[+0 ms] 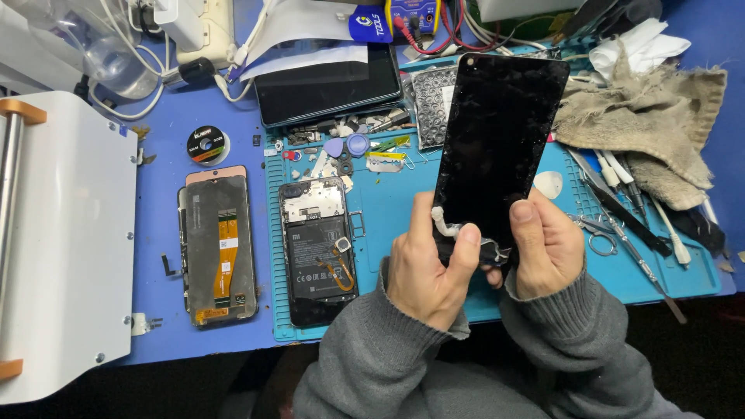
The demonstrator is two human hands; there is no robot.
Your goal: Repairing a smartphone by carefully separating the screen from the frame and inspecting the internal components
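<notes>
A: What step is being worked on here?

B: Looks like cleanup on a black phone screen (497, 147). It's held upright above the blue mat (403, 202), lower edge gripped by both hands. The left hand (425, 268) is closed round the bottom corner, thumb pressed on a white wad (450, 227) against the glass. The right hand (547, 248) is pinched on the other edge, thumb on the front.

A: Next move?

B: Probably steady rubbing along that edge, with the panel kept firmly braced, since the glass looks speckled.

A: And the bench?

B: Pretty cluttered. An opened phone (318, 248) is lying on the mat, a loose display (219, 244) is left beside it, rags (644, 109) and tweezers (621, 225) are piled on the right
</notes>
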